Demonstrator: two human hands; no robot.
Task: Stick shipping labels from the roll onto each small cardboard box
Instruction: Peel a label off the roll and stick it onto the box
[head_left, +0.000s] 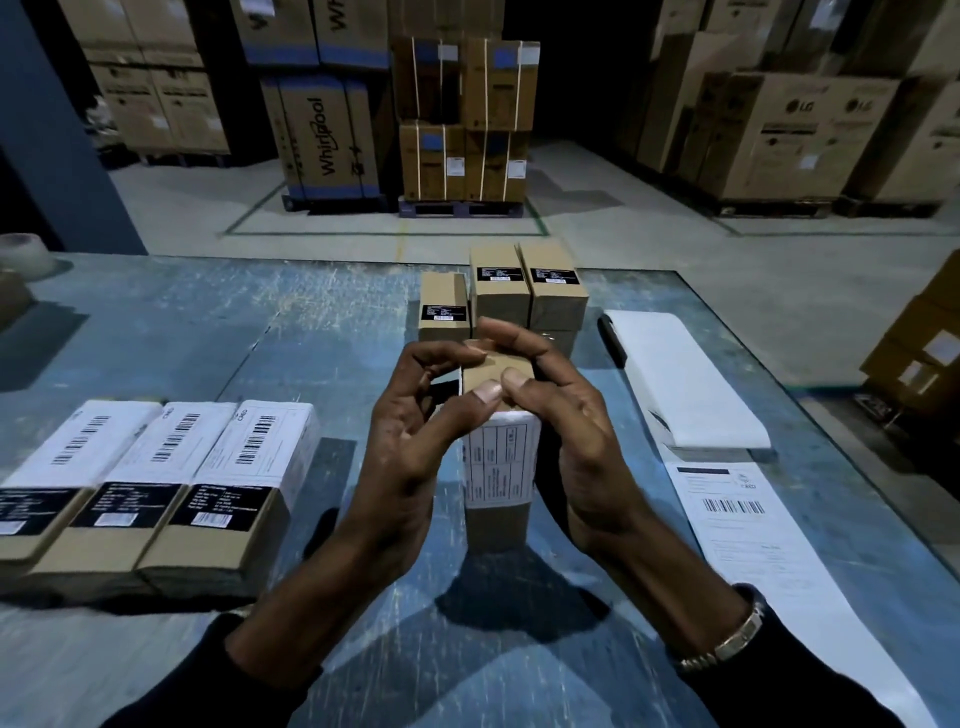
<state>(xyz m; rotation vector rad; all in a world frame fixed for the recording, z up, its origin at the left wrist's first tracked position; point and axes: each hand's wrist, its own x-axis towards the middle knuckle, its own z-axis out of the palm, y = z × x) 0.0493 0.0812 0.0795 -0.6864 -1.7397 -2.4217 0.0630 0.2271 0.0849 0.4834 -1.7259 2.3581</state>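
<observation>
Landmark: the blue counter (208, 338).
Box (498, 519): stood upright at the counter's middle, a white label (501, 467) stuck on its near face.
Left hand (410, 447): curled round the box's left side, thumb pressed on its top.
Right hand (566, 431): curled round the right side, thumb on top.
Labelled boxes (156, 483): laid along the counter's left.
Label strip (727, 519): spread along the counter's right.

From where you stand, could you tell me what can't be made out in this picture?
Head view only:
- Held box: its sides hidden by the left hand and right hand.
- Its label: text too small.
- Label strip: cut off by the bottom edge.
- Labelled boxes: leftmost cut off by the left edge.
</observation>
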